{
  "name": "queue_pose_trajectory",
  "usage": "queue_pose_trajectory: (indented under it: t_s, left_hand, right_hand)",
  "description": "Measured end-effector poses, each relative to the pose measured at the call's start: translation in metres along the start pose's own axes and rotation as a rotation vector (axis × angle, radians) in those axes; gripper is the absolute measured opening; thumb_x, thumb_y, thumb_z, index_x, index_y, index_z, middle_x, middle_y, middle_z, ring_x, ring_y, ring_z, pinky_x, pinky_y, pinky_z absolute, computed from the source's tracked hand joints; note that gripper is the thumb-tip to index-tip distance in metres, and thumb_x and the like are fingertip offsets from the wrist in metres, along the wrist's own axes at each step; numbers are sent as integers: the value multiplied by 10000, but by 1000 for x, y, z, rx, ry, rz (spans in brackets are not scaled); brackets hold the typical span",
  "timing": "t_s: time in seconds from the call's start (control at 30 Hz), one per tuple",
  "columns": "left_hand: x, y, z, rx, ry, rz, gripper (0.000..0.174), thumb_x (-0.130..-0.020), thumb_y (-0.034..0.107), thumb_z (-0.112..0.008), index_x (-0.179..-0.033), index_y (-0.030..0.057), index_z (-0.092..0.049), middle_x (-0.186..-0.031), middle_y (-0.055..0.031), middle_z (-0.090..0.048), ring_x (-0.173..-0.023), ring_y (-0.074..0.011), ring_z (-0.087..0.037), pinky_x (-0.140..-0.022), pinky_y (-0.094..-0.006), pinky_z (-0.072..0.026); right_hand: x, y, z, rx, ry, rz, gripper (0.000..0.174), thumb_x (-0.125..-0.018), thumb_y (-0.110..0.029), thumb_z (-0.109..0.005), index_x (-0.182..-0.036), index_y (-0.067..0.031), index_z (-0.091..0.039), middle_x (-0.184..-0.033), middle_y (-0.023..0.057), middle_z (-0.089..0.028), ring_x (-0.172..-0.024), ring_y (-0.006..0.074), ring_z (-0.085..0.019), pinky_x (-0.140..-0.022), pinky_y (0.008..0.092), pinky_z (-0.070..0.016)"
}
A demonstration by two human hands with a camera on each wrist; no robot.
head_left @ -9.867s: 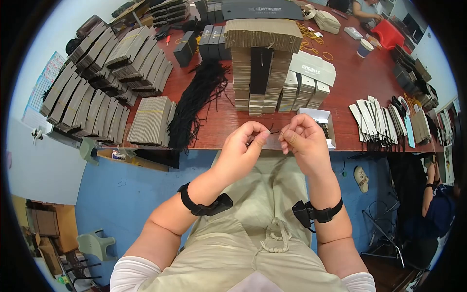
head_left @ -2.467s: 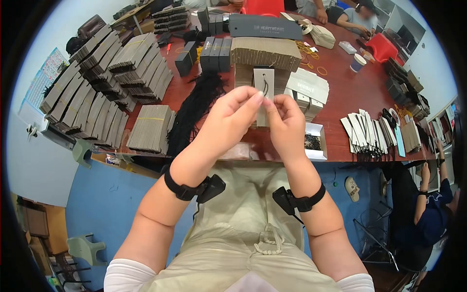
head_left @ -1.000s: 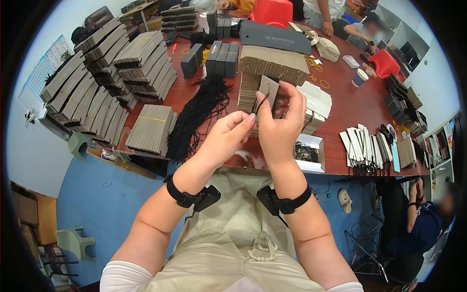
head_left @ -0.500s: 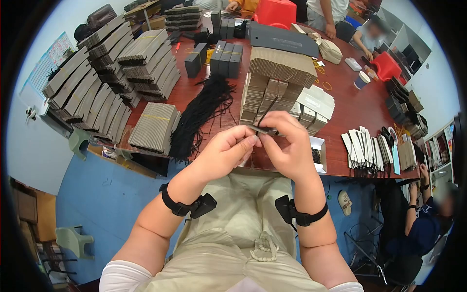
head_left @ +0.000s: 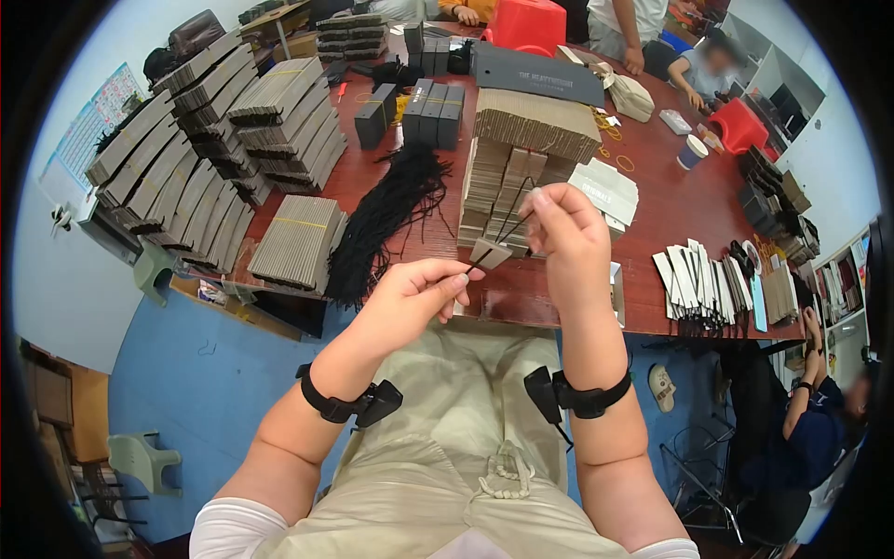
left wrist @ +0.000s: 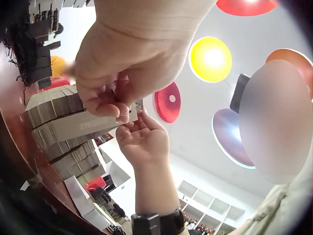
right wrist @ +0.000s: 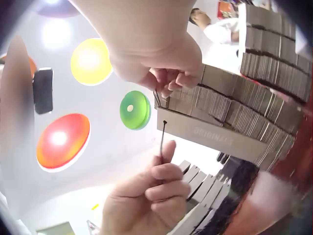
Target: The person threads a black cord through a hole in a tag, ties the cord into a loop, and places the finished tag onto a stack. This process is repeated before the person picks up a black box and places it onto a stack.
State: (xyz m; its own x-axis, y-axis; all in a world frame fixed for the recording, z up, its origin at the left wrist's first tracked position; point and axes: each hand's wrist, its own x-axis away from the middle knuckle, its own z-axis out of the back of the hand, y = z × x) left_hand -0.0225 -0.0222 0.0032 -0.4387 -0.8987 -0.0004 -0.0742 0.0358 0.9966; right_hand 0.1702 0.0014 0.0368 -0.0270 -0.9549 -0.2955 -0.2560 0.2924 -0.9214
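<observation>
A long grey hang tag (right wrist: 195,134) printed "ORIGINALS" hangs between my hands, seen almost end-on in the head view. Through the hole at its end runs a black cord (head_left: 507,226). My left hand (head_left: 410,300) pinches one end of this cord between thumb and fingertips, low and to the left. Higher, to the right, my right hand (head_left: 575,238) pinches the looped end, so the cord stretches slantwise between the hands. Right behind the tag stands a tall stack of brown-grey tags (head_left: 535,126).
Left of the stack lies a bundle of black cords (head_left: 386,219), beside a banded block of tags (head_left: 296,238). White tags (head_left: 703,289) are spread at the right. A paper cup (head_left: 692,152) stands farther back. Other people are around the table.
The small black piece once between my hands has given way to a tag with a cord. In the last second my right hand let go of the tag and rose rightward, drawing the cord out.
</observation>
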Motion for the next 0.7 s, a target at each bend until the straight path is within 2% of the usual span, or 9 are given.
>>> queue_pose_trajectory:
  t_s: [0.07, 0.1, 0.2, 0.23, 0.33, 0.43, 0.53, 0.67, 0.7]
  left_hand:
    - [0, -3, 2, 115, 86, 32, 199, -886, 82, -565, -1062, -7, -600, -781, -39, -626, -622, -57, -531, -576, -196, -458]
    - [0, 2, 2, 185, 106, 10, 184, -862, 60, -598, -1034, -4, -598, -789, -59, -643, -613, -65, -551, -579, -209, -480]
    - [-3, -1, 8, 199, 199, -9, 162, -851, 64, -615, -1002, 9, -595, -785, -56, -643, -601, -67, -554, -580, -209, -481]
    - [-3, 0, 9, 196, 234, -35, 88, -835, 52, -634, -913, 25, -603, -781, -58, -643, -583, -71, -556, -573, -203, -475]
    - [-2, -2, 16, 41, 295, -180, 46, -825, 28, -634, -868, 15, -625, -792, -53, -645, -629, -89, -570, -600, -214, -470]
    - [-5, 9, 14, -346, 362, -561, 46, -796, -10, -636, -841, -4, -642, -795, -49, -645, -682, -124, -584, -648, -230, -462]
    - [-1, 39, 6, -666, 354, -719, 100, -765, -40, -632, -860, -15, -652, -817, -59, -652, -750, -151, -597, -706, -242, -454]
    - [-7, 66, -10, -725, 323, -842, 220, -753, -34, -635, -972, -10, -619, -851, -81, -664, -812, -165, -619, -730, -260, -463]
    - [-11, 67, -9, -736, 258, -876, 268, -766, -23, -637, -1030, 0, -593, -886, -81, -662, -833, -154, -619, -761, -267, -469]
  right_hand:
    - [-2, -2, 1, -541, -164, -166, 118, -874, -116, -523, -907, -10, -563, -808, 63, -592, -623, 105, -474, -541, 253, -388]
    - [-4, 0, 4, -743, -265, -257, 207, -883, -145, -488, -1015, -4, -562, -889, 88, -611, -605, 123, -454, -526, 257, -365]
    - [-3, -6, 6, -920, -362, -310, 274, -886, -160, -488, -1101, -7, -562, -937, 110, -629, -615, 121, -463, -530, 259, -372]
    - [0, -3, 10, -835, -333, -278, 309, -887, -129, -494, -1175, -30, -548, -969, 130, -643, -595, 119, -469, -513, 257, -368]
    - [8, 6, 18, -741, -244, -171, 290, -891, -98, -502, -1171, -45, -556, -957, 136, -654, -560, 120, -475, -505, 250, -366]
    - [16, 9, 16, -730, -191, -197, 302, -877, -54, -534, -1178, -41, -557, -964, 140, -659, -540, 104, -487, -492, 235, -371]
    - [20, -12, 0, -390, -100, -223, 315, -851, -34, -576, -1165, -13, -565, -961, 135, -663, -560, 83, -519, -486, 210, -403]
    - [28, -44, -29, 37, -47, -261, 329, -816, -15, -623, -1140, 25, -577, -941, 124, -669, -600, 70, -569, -509, 183, -462]
    - [28, -48, -31, 30, -102, -275, 297, -815, -8, -620, -1108, 27, -592, -858, 83, -668, -618, 76, -584, -542, 196, -487]
